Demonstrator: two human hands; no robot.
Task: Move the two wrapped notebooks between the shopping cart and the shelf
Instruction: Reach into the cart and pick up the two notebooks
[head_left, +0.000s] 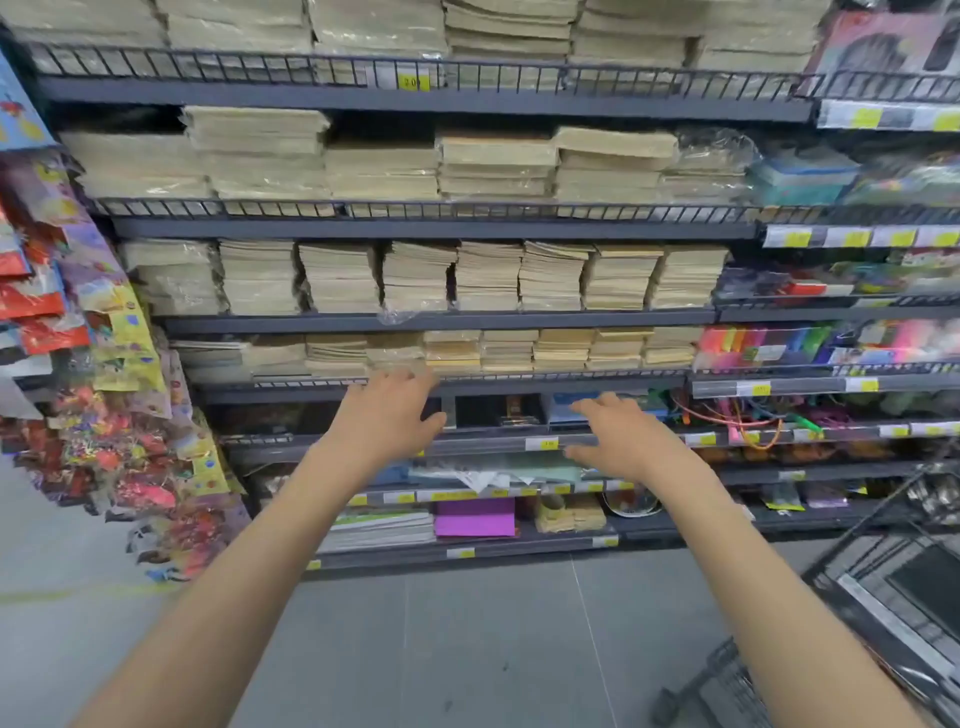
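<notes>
Standing beside the shopping cart (732, 686), we stretch our left hand (387, 410) and right hand (618, 436) forward, each grip apart and empty, probably to take wrapped notebooks (395, 353) stacked on the shelf (519, 387) just beyond our left hand.

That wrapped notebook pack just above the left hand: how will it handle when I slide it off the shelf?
The wrapped notebook pack looks like many thin books bundled together, so it is probably heavy for its size and fairly stiff. Its glossy film may slip in the left hand. The wire rail in front likely blocks sliding, so lift it over.
</notes>
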